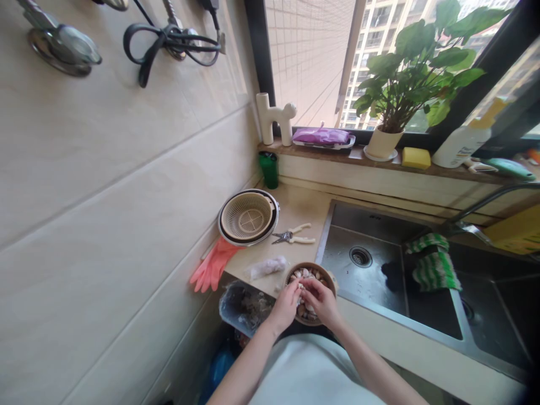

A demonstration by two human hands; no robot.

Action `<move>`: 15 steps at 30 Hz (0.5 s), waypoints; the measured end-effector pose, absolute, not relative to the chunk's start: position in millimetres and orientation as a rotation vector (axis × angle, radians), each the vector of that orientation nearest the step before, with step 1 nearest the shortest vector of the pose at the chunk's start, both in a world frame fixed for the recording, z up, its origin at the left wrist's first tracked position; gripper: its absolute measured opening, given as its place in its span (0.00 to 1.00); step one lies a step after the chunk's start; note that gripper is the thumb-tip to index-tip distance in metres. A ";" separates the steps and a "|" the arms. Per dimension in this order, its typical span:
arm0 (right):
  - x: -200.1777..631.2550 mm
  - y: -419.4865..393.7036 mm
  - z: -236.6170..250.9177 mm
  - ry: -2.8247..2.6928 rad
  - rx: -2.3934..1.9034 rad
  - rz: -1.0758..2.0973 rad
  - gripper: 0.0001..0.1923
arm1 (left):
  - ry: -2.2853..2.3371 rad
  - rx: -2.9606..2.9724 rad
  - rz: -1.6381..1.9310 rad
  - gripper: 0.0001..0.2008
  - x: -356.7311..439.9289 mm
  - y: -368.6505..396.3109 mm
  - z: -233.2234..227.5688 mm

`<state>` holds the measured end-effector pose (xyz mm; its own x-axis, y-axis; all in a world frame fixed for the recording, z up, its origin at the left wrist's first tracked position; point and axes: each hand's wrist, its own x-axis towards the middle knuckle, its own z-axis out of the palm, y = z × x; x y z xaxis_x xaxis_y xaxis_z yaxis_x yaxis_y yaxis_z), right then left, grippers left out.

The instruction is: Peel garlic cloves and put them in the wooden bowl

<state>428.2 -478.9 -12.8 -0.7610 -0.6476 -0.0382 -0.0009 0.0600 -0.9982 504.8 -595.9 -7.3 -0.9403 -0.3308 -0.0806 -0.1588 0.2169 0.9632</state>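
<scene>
Round brown bowl (pixel 330 279) of pale garlic cloves (pixel 304 274): stands at the near edge of the beige stone counter (pixel 295 211), just left of the sink, close enough that both hands meet over it.

Left hand (pixel 287 305): over the bowl's left rim, fingers curled inward around something small, likely a clove; what exactly is pinched is too small to tell.

Right hand (pixel 321 300): over the bowl's middle, fingers bent and touching the left hand's fingertips, seemingly closed on that same small piece, as if peeling it between the two.

Grey bin with a clear liner (pixel 244 306): below the counter edge, just left of the left hand, apparently placed to catch scraps.

Crumpled clear plastic bag (pixel 266 267): lying on the counter, just beside the bowl.

Cream-handled kitchen scissors (pixel 293 235): flat on the counter behind the bowl, within reach.

Beige plastic colander in a white basin (pixel 248 216): further back, near the wall.

Pink rubber gloves (pixel 212 265): draped over the counter's left edge, unused.

Stainless steel sink (pixel 371 264): to the right, a green-and-white striped cloth (pixel 434 260) hung over its divider, probably to dry.
</scene>
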 end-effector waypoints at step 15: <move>444.0 -492.0 -6.6 2.214 -0.793 -1.650 0.11 | -2.177 0.791 -1.589 0.12 494.4 -573.4 -9.8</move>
